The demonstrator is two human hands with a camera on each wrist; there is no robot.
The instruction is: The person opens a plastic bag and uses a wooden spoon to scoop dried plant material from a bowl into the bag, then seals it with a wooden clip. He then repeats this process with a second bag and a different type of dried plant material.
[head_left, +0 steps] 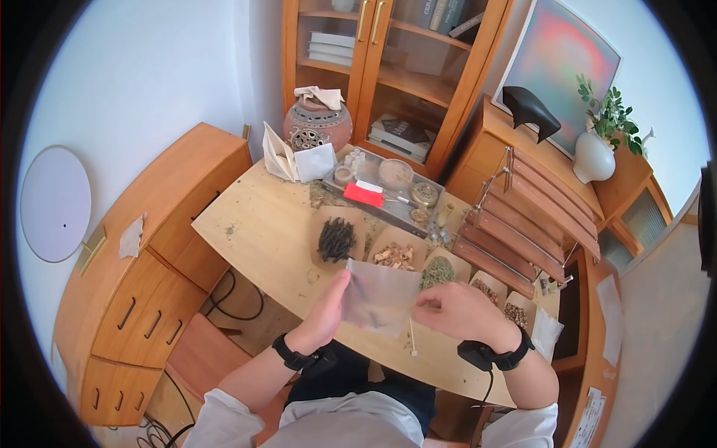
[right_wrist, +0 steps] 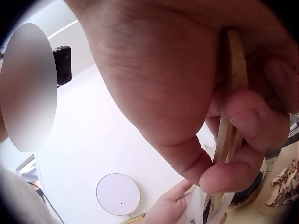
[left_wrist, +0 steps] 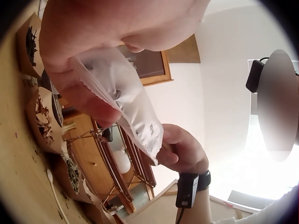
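My left hand (head_left: 325, 315) grips a translucent plastic bag (head_left: 382, 293) by its left side, over the table's near edge. In the left wrist view the bag (left_wrist: 133, 102) has its edges parted, with small dark print on one face. My right hand (head_left: 464, 308) is at the bag's right side. Its fingers pinch slim bamboo tweezers (right_wrist: 237, 63), whose lower end reaches to the bag's mouth beside a dark sliver (right_wrist: 207, 211). A brown paper tray of black twig-like pieces (head_left: 337, 240) and one of pale wood-like shavings (head_left: 396, 257) lie just beyond the bag.
Green dried herb (head_left: 439, 273) and further paper trays continue to the right. A small white spoon (head_left: 413, 342) lies near the front edge. Behind stands a grey tray (head_left: 336, 183) with jars and a red packet (head_left: 364, 195). A wooden rack (head_left: 515, 224) rises at the right.
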